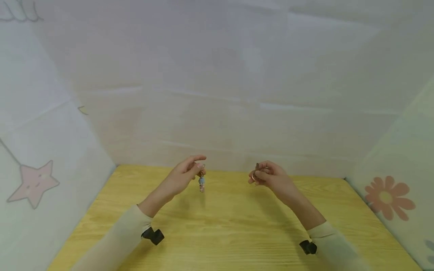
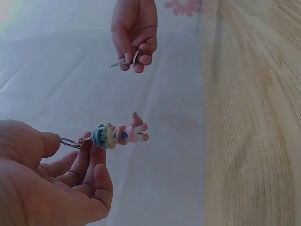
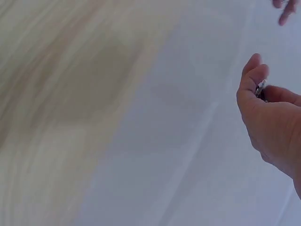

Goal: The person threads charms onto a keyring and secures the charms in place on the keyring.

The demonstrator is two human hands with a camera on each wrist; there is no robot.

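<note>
Pinching a small ring [image 2: 69, 142], the left hand [image 1: 183, 175] dangles a figurine keychain [image 1: 201, 183] above the wooden table [image 1: 230, 226]. Right of the keychain and apart from it, the right hand [image 1: 271, 177] grips a metal key ring [image 2: 135, 58].

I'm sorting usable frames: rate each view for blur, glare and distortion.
Head view: even soft light, wide-angle bending at the edges, faint shadows on the pale wooden table. Left wrist view: sharp on the small pink-and-blue figurine keychain, glare top left. Right wrist view: heavily motion-blurred, only the right hand readable.
</note>
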